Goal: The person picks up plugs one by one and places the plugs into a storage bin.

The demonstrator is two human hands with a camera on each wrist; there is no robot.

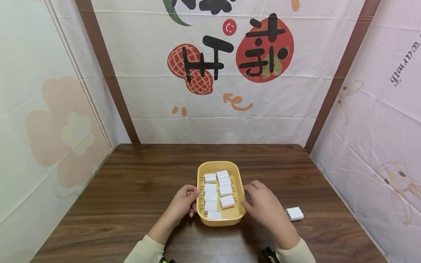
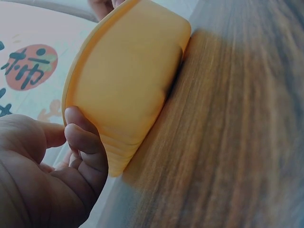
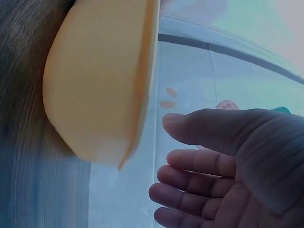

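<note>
A yellow plastic basket [image 1: 237, 214] stands on the table with several white charger plugs [image 1: 210, 196] lying in two rows inside it, metal prongs pointing outward. My left hand [image 1: 182, 204] pinches the basket's left rim; in the left wrist view its thumb sits at the rim and curled fingers [image 2: 80, 140] lie against the outer wall. On the other side, my right hand [image 1: 264, 202] is beside the right rim. The right wrist view shows that hand's fingers [image 3: 190, 173] loosely bent, holding nothing, with a gap between the thumb and the basket wall [image 3: 99, 80].
One more white charger plug [image 1: 295, 213] lies on the dark wooden table [image 1: 148, 175], to the right of my right wrist. Printed cloth [image 1: 217, 106] hangs behind the table and along both sides.
</note>
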